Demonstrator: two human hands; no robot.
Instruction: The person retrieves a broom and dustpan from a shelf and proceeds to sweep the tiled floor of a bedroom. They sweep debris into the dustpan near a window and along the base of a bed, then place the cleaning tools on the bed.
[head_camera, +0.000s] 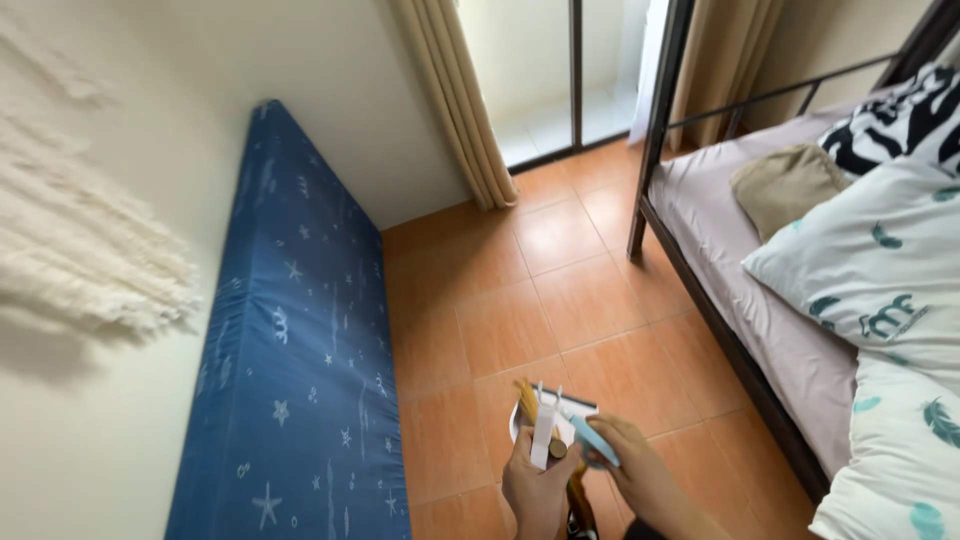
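- Orange floor tiles (560, 300) fill the middle of a small bedroom, seen from above, with both hands low at the bottom edge of the view.
- Nearest, the left hand (535, 490) is closed around a bundle of handles: a white dustpan (560, 415) and the yellowish bristles of a small broom (527, 398) rise from its fist, held above the floor.
- Just beside it, the right hand (615, 450) is wrapped narrowly around a light blue handle (597, 440) that touches the same bundle; what that handle belongs to I cannot tell.
- To the left, a blue mattress (290, 360) printed with stars stands on its long edge, leaning against the cream wall.
- On that wall's near part hangs a fringed white weaving (80, 250).
- To the right, a dark metal bed frame (700, 300) carries a greyish sheet, a white pillow with teal feathers (870, 260), a tan cushion (785, 185) and a black-and-white patterned cloth (900, 125).
- Farthest off, beige curtains (460, 100) flank a glass door (555, 70) at the room's far end.
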